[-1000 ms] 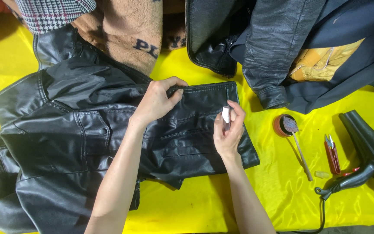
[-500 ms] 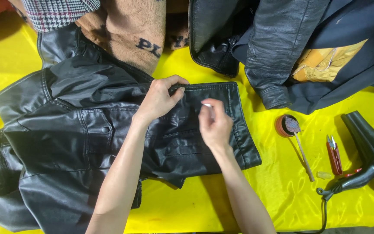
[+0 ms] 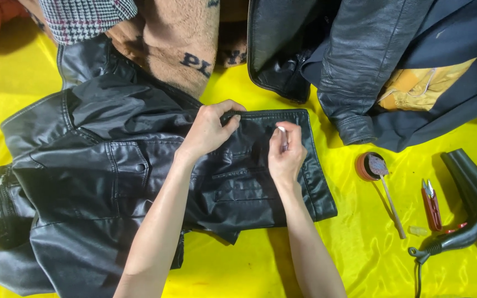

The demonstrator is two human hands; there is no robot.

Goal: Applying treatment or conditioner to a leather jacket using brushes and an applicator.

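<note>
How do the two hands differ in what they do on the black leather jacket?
The left hand grips the top edge of the black leather jacket with curled fingers; the right hand pinches a small white thing over the panel. The left hand holds only the jacket itself, while the right hand holds a separate item. The left forearm comes in slanted; the right one is nearly straight. Both hands are bare and lie on the same jacket panel.

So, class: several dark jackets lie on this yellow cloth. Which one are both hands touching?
The black leather jacket spread flat at the left. The left hand pinches its top edge and the right hand rests on it; the others lie heaped, untouched, at the top right.
</note>
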